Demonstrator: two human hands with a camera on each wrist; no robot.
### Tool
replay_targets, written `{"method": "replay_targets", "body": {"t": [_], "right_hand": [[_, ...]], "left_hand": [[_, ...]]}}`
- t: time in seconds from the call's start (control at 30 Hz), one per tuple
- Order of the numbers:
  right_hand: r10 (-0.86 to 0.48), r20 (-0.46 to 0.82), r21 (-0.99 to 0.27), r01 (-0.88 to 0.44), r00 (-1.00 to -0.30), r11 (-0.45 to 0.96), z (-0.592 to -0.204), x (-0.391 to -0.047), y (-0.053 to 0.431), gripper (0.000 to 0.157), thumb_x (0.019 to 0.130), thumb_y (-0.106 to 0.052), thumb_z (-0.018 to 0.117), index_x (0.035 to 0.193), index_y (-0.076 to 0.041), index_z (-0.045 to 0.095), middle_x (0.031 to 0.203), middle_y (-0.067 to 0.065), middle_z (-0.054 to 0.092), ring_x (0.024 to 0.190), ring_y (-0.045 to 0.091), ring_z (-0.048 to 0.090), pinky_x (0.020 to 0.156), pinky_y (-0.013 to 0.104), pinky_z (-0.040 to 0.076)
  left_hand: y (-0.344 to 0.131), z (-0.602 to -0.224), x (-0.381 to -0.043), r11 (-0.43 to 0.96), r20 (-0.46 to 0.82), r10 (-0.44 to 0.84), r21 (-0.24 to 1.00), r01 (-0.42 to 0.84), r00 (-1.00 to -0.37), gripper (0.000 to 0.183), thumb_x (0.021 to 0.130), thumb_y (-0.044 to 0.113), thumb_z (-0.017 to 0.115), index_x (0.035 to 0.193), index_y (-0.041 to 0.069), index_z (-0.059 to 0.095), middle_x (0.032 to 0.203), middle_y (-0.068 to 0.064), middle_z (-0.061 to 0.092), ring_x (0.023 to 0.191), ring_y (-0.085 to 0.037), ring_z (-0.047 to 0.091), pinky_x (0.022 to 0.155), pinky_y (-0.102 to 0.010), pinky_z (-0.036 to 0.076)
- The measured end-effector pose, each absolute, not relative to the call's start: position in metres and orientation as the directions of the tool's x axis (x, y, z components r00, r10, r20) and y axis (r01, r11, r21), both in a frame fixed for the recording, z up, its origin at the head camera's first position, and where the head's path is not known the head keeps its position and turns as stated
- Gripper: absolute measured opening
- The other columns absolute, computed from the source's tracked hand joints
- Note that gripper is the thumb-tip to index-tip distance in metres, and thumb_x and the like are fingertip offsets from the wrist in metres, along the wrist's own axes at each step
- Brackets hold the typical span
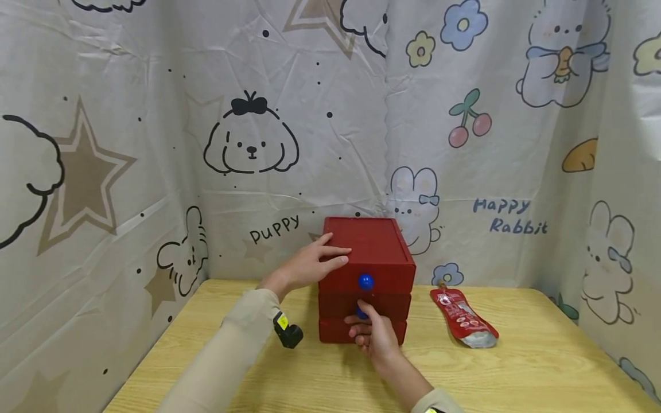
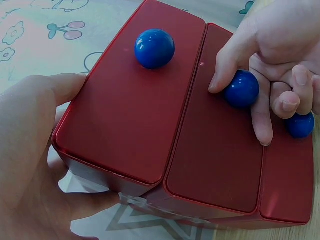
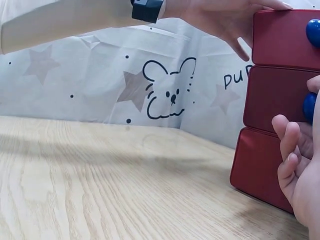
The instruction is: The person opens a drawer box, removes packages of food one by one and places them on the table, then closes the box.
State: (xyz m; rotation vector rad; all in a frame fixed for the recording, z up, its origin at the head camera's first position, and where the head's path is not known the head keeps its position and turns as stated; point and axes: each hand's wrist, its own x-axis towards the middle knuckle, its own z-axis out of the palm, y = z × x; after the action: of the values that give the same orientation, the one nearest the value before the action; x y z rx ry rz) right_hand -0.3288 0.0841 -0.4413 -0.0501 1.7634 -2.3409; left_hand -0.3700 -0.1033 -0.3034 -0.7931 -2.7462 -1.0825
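A red three-drawer box (image 1: 369, 241) stands on the table, each drawer front bearing a round blue knob. My left hand (image 1: 310, 264) rests on the box's upper left edge, fingers spread over its top and side. At the middle drawer, my right hand (image 1: 383, 338) pinches the blue knob (image 2: 242, 89) between thumb and index finger; its other fingers are curled. Above it sits the top drawer's knob (image 1: 366, 281), untouched. The bottom knob (image 2: 300, 126) is partly covered by the right hand's fingers in the left wrist view. All three drawers look closed.
To the right of the box, a red spouted pouch (image 1: 462, 315) lies on the wooden table (image 1: 537, 355). A printed cloth (image 1: 248, 69) hangs behind the table and along both sides. Black wrist cameras are strapped to the forearms, the left one (image 1: 289, 332) plainly visible.
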Motion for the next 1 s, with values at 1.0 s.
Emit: {"method": "replay_targets", "body": {"t": [1.0], "right_hand": [[-0.129,-0.093,-0.916,0.136,-0.987,-0.378,-0.441,-0.318,0.077,0.053,0.084,-0.049,0.061,0.079,0.004,0.065,0.055,0.001,0.056,0.042,0.008,0.045,0.042,0.024,0.033]], "left_hand": [[-0.103,-0.303,-0.37,0.614,0.25,0.434,0.62,0.488,-0.865,0.044,0.089,0.054,0.052,0.127,0.033,0.059,0.153,-0.001,0.017,0.137,-0.026,0.017,0.104,-0.049,0.022]]}}
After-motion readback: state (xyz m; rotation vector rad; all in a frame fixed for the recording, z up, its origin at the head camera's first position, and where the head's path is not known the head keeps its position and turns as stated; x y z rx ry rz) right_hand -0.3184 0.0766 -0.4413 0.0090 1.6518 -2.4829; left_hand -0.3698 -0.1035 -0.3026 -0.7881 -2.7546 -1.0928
